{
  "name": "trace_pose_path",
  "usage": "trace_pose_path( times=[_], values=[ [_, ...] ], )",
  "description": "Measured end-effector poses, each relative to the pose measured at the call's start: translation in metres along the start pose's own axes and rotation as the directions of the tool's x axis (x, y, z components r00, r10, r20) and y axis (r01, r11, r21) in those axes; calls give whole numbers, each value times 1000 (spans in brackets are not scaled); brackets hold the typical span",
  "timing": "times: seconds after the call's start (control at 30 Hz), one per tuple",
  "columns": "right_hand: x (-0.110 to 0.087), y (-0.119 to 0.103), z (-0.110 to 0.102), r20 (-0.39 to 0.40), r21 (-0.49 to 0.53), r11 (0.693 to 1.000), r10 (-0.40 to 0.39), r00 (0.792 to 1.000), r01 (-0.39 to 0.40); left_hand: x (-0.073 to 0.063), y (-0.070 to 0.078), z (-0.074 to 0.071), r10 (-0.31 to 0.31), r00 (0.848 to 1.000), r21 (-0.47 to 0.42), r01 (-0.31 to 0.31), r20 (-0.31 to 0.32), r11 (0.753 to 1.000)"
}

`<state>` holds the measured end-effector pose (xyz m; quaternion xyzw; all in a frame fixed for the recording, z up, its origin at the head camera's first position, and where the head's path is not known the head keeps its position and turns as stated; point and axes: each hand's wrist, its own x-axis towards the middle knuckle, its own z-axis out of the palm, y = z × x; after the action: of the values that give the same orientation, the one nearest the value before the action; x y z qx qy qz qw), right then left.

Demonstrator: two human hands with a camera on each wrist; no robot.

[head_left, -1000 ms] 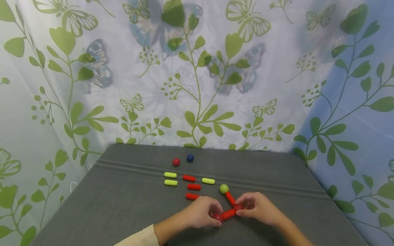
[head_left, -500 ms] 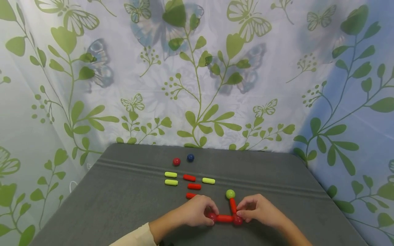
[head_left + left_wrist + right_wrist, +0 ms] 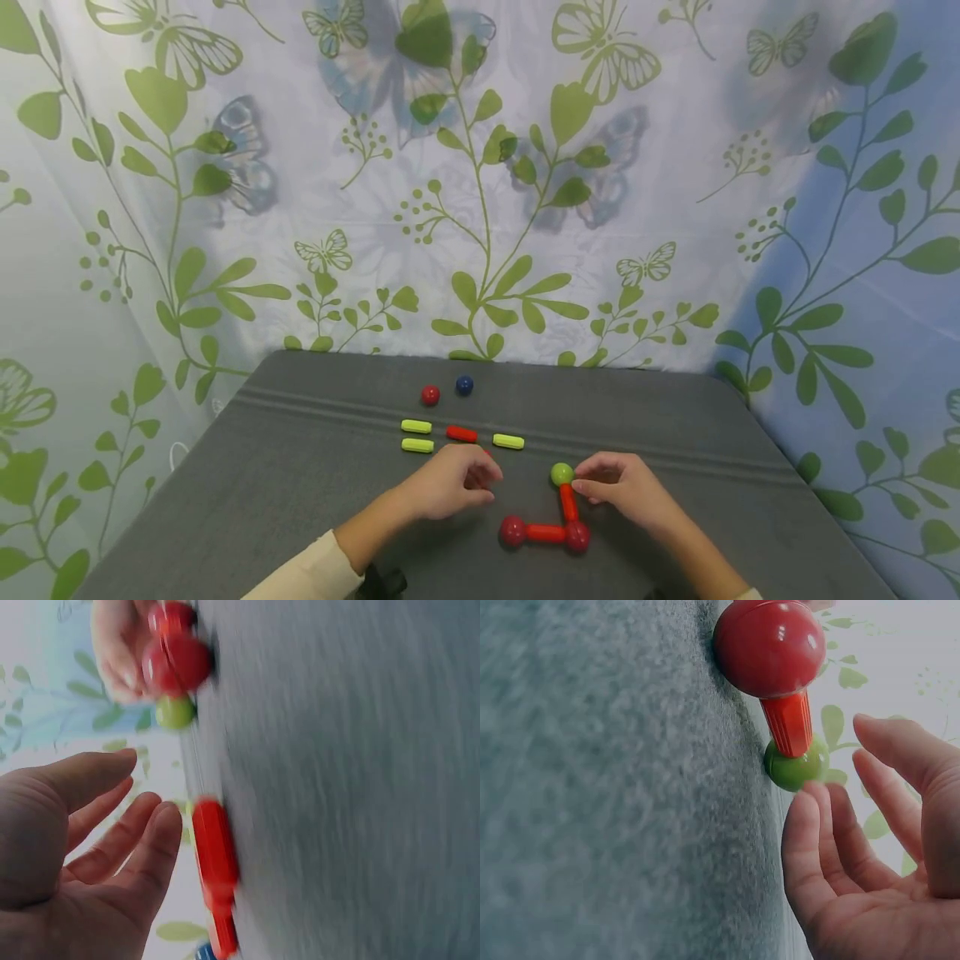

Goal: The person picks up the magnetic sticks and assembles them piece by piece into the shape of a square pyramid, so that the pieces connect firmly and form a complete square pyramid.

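The person's left hand (image 3: 450, 483) is above the grey table (image 3: 300, 500), its fingers loosely bent, thumb apart from them, gripping nothing. In the left wrist view, a red rod (image 3: 215, 844) lies just beside its fingertips, with a gap showing between.

The right hand (image 3: 621, 492) is on the right, beside a green ball (image 3: 562, 474); its fingers curve loosely, with the thumb apart, and they grip nothing. Whether a fingertip touches the ball cannot be told.

That ball is the far end of a joined piece (image 3: 546, 533) that lies on the near part of the table, right of centre. From the green ball, an upper red rod (image 3: 568, 504) runs nearer to a corner red ball (image 3: 577, 537); from there a lower red rod (image 3: 536, 532) runs left to an end red ball (image 3: 513, 532). Together they form a bent shape like an L. The left hand is on the far left side of the end red ball, apart from it.

Farther off lie loose parts: a small red ball (image 3: 430, 395) and, just right of it, a blue ball (image 3: 464, 385). Nearer than these are two yellow rods (image 3: 417, 446) on the left, one behind the other, a loose red rod (image 3: 462, 434) in the middle and a single yellow rod (image 3: 508, 441) on the right. A leaf-patterned curtain (image 3: 480, 208) hangs behind the table.
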<state>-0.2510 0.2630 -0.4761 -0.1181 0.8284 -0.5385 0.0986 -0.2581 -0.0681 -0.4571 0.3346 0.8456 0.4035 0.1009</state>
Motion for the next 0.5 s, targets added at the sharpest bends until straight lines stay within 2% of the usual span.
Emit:
trace_pose_path(
  times=[0.17, 0.33, 0.5],
  values=[
    [7, -2, 3, -39, -16, 1000, 8, 999, -9, 1, -17, -16, 2, 998, 126, 5, -57, 992],
    [12, -3, 5, -46, -13, 1000, -13, 999, 12, 2, -25, -22, 3, 999, 204, 4, -34, 979],
    [17, -1, 6, -38, -22, 1000, 1, 999, -2, 3, -27, -24, -51, 999, 199, 49, 5, 979]
  ],
)
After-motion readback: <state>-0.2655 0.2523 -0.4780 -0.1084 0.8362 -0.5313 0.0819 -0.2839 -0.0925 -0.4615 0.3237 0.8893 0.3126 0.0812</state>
